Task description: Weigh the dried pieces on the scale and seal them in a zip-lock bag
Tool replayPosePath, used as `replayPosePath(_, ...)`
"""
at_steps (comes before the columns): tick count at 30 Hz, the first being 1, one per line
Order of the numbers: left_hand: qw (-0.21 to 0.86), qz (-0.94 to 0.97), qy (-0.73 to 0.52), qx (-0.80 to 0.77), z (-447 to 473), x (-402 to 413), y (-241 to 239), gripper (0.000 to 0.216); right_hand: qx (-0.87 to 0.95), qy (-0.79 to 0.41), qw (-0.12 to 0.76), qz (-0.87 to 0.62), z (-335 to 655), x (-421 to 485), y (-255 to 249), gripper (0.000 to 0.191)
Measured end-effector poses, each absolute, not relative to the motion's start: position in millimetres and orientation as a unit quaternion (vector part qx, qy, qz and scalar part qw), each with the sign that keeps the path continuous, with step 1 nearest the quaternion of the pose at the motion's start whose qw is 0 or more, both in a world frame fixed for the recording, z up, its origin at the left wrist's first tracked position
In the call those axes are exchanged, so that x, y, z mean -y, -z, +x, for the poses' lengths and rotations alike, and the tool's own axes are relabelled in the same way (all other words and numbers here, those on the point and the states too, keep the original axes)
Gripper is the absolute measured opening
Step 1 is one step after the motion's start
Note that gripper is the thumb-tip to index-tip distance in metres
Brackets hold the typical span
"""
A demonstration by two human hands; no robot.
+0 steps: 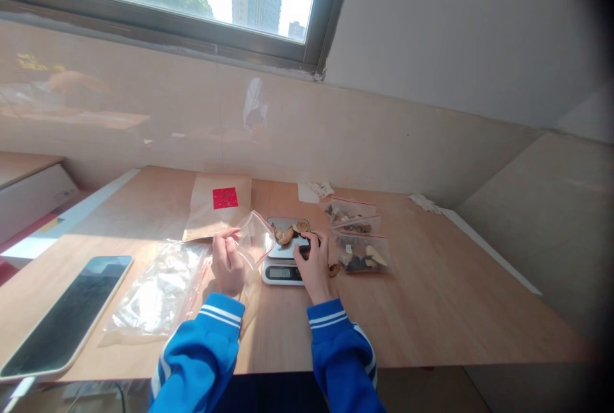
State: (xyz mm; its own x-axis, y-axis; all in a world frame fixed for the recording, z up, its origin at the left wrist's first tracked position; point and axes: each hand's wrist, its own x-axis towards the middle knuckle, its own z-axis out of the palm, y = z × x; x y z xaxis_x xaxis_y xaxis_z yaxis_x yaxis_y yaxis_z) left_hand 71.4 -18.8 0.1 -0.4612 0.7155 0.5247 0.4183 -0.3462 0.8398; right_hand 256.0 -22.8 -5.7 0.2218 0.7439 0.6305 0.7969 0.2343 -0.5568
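Observation:
My left hand (pixel 228 266) pinches the top edge of a clear zip bag (pixel 254 240) with red-lined edges, holding it open beside a digital kitchen scale (pixel 282 272). My right hand (pixel 314 266) is over the scale's metal pan, its fingers closed on a dark dried piece (pixel 304 245). Several tan and brown dried slices (pixel 288 232) lie on the pan. A single slice (pixel 334 269) rests on the table by my right hand. To the right lie two filled zip bags of dried pieces (pixel 362 253) (pixel 352 216).
A kraft paper bag (pixel 211 211) with a red label lies behind my left hand. A flat clear plastic bag (pixel 156 291) and a phone or tablet (pixel 64 317) lie to the left on the wooden table (pixel 432 311). Crumpled white paper scraps (pixel 319 190) lie along the back.

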Motion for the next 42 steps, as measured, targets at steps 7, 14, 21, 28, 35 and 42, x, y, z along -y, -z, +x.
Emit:
replayPosePath(7, 0.119, 0.505, -0.65, -0.555, 71.7, 18.3, 1.2, 0.03, 0.613, -0.037, 0.544, -0.571, 245.8, 20.7, -10.6, 0.015)
replayPosePath(14, 0.123, 0.515, -0.644, -0.552, 71.6, 18.8, 0.2, 0.03, 0.594, -0.091, 0.61, -0.515, 209.5, 33.3, -61.7, 0.019)
replayPosePath(21, 0.135, 0.511, -0.64, -0.559, 73.0, 20.9, -1.6, 0.03, 0.682, -0.178, 0.554, -0.442, 178.1, 35.0, -72.2, 0.021)
replayPosePath(28, 0.132, 0.49, -0.646, -0.57, 76.5, 21.7, -6.1, 0.032, 0.71, -0.16, 0.5, -0.47, 185.5, 40.8, -66.4, 0.037)
replayPosePath(35, 0.15, 0.463, -0.641, -0.593, 77.1, 21.0, -4.1, 0.031, 0.627, -0.048, 0.453, -0.632, 228.4, 3.8, -30.0, 0.034)
replayPosePath(42, 0.143, 0.463, -0.641, -0.595, 76.9, 20.6, -3.2, 0.032, 0.698, -0.022, 0.32, -0.64, 250.4, -11.5, -2.0, 0.042)
